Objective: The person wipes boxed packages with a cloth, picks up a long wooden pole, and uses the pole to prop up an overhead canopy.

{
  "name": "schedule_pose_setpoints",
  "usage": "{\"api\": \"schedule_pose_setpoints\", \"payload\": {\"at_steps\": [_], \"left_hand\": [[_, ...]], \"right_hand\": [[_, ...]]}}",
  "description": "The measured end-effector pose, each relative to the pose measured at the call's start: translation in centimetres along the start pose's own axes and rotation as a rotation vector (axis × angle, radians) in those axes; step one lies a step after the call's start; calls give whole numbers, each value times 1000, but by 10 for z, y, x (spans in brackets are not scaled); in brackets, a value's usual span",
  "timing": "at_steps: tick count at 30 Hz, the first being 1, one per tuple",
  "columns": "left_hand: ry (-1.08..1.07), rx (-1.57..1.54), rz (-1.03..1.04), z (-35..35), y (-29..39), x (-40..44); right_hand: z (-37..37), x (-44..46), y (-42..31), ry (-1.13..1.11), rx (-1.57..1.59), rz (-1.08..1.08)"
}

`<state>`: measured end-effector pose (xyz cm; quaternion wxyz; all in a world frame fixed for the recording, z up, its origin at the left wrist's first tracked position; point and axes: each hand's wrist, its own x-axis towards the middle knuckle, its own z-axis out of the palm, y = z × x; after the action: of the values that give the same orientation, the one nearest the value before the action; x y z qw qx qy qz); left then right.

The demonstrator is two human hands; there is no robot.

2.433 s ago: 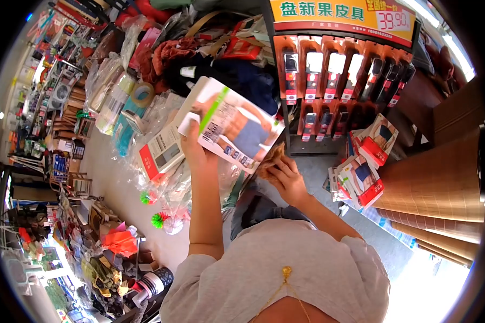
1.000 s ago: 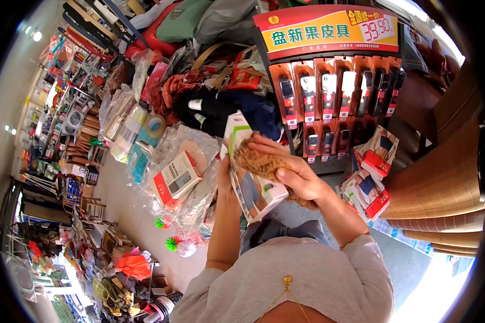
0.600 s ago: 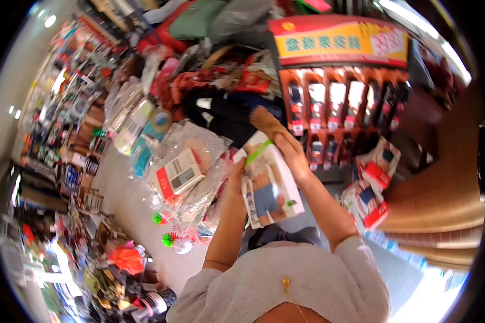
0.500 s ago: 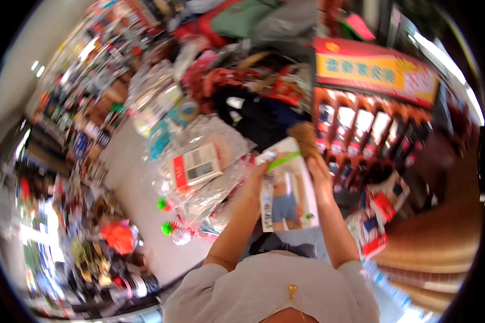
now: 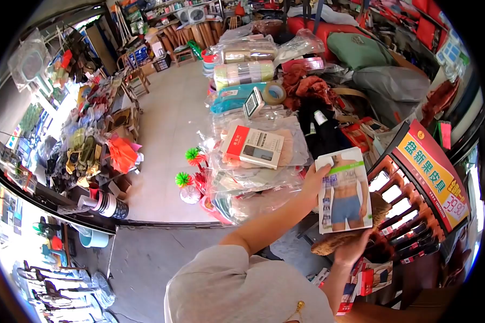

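A white underwear box (image 5: 342,207), printed with a model in blue-grey boxer briefs, is tilted face up in front of me. My left hand (image 5: 314,183) grips its left edge, the thumb over the front. Beneath the lower right edge is my right hand (image 5: 352,248), its fingers closed around a brown fuzzy cloth (image 5: 328,245). Part of this cloth is hidden behind the box, and so are some fingertips of both hands. A red-and-white box (image 5: 253,146) lies left of my left hand on plastic-wrapped goods (image 5: 253,180).
A belt rack (image 5: 396,202) with an orange sign (image 5: 434,175) stands close on the right. Red-and-white boxes (image 5: 374,279) lie below my right hand. Tape (image 5: 275,93) and a small framed code card (image 5: 253,102) sit on the pile. Buckets (image 5: 105,203) are at left.
My view has turned, so the goods appear elsewhere in it. My right hand has moved from the box's right side to below it, and the brown cloth from the top corner to underneath.
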<state>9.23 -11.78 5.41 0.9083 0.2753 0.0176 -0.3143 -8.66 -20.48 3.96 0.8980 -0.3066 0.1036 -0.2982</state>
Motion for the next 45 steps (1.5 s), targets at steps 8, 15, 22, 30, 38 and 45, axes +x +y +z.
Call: {"api": "schedule_pose_setpoints", "payload": {"at_steps": [8,15,22,30,38,45], "left_hand": [[151,17,379,4,-26,-1],[-2,921,980,-52,42,-11],[-369,1249,177,-7,34,-53],[-48,633,15,-45,-46,-48],[137,345,60,-74,-18,-10],[397,92,234,-104,50,23]], "right_hand": [[34,-3,35,477,-360,-68],[-25,21,-54,-47,-771,-132],[-18,44,-48,73,-796,-229],[-27,45,-5,93,-891,-267],[-5,-27,35,-204,-1293,-446],[-31,-53,53,-278,-1312,-220]]}}
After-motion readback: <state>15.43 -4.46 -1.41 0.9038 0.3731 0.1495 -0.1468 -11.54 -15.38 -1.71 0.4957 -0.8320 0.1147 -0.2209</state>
